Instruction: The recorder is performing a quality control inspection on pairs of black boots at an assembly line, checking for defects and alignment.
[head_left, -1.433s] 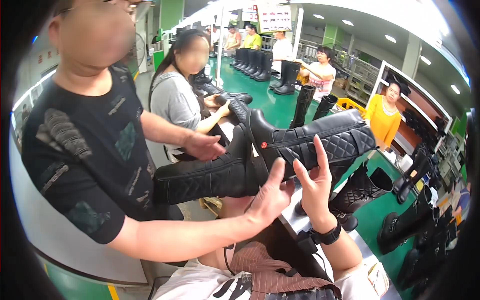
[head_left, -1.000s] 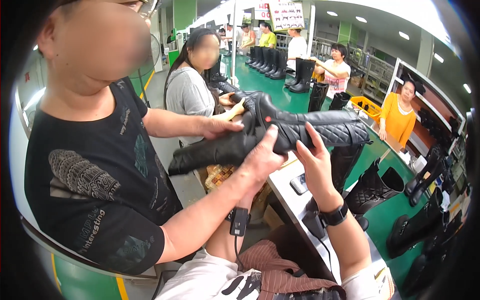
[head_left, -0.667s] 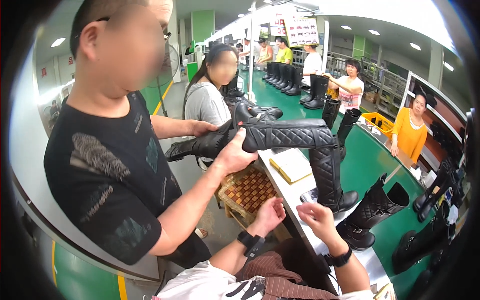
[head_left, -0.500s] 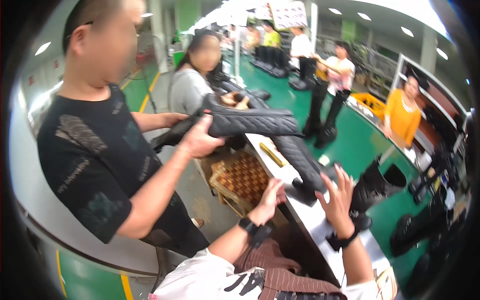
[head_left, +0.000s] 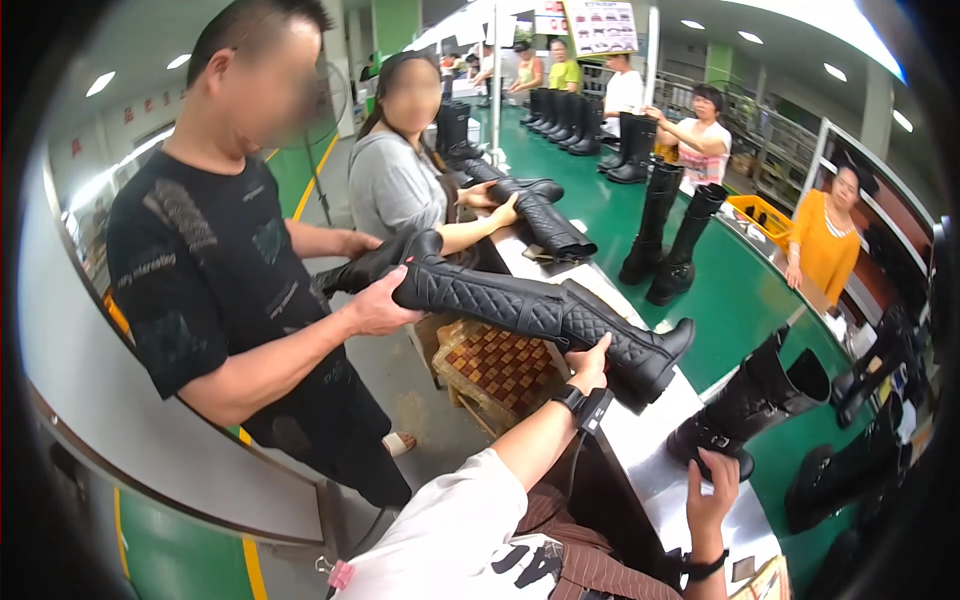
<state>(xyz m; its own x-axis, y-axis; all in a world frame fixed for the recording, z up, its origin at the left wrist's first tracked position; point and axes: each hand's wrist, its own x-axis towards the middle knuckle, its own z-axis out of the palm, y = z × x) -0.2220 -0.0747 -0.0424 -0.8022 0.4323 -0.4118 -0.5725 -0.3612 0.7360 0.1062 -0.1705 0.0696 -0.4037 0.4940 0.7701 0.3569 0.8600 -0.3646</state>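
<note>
My left hand [head_left: 590,368] is closed on a black quilted boot [head_left: 635,345] lying over the white bench edge, its thumb on the shaft and the other fingers partly hidden. My right hand [head_left: 713,490], open with bent fingers apart, is at the toe of a black buckled boot [head_left: 748,400]; whether it touches is unclear. At my left, a person in black holds another long quilted boot [head_left: 480,296] with both hands, its shaft end meeting the boot in my left hand.
A person in grey handles a quilted boot [head_left: 550,225] farther along the white bench [head_left: 690,400]. Tall black boots [head_left: 665,235] stand on the green conveyor surface [head_left: 590,205]. A stool with a woven seat [head_left: 500,370] is below. More boots [head_left: 850,465] stand at right; other people work beyond.
My left hand has moved from apart to a hold on the quilted boot. My right hand has dropped away from it, toward the buckled boot. The person in black has lowered their boot.
</note>
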